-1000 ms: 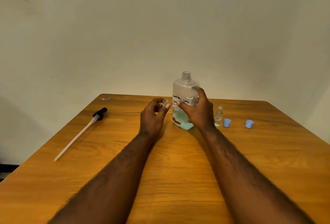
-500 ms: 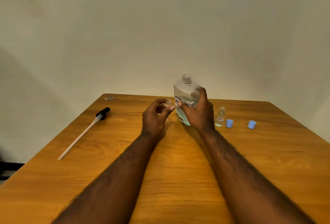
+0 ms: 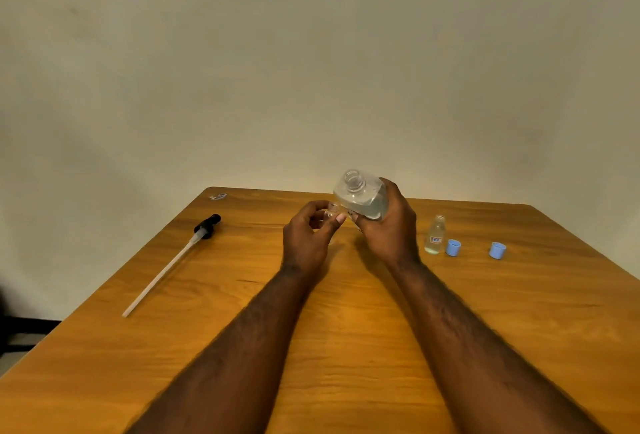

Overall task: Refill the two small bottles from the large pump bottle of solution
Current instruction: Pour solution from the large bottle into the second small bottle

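On the left, pump point(image 3: 166, 267): lies flat on the table point(image 3: 346, 347), with the black head toward the far edge and the long white tube pointing to the near left side.
Scrap point(image 3: 218, 196): small pale piece at the far left corner; what it is I cannot tell.
Left hand point(image 3: 308, 243): raised over the middle of the table, fingers and thumb curled, pinching a small bottle.
Held small bottle point(image 3: 332, 208): clear, uncapped and mostly hidden by the fingers. Only its mouth shows, just beside the shoulder of the big bottle. How full it is I cannot tell.
Big bottle point(image 3: 362, 200): clear, with an open neck and some liquid inside. It is lifted off the table and tilted toward the left hand and the camera.
Right hand point(image 3: 391, 229): wrapped round the body of the big bottle from the right and gripping it; the two hands are close together.
Standing small bottle point(image 3: 435, 235): upright on the table, just right of the right hand. It is uncapped, with a small label and clear liquid in the lower part.
Left cap point(image 3: 453, 247): blue, just beside the standing small bottle.
Right cap point(image 3: 497, 250): blue, further right, apart from the left cap.
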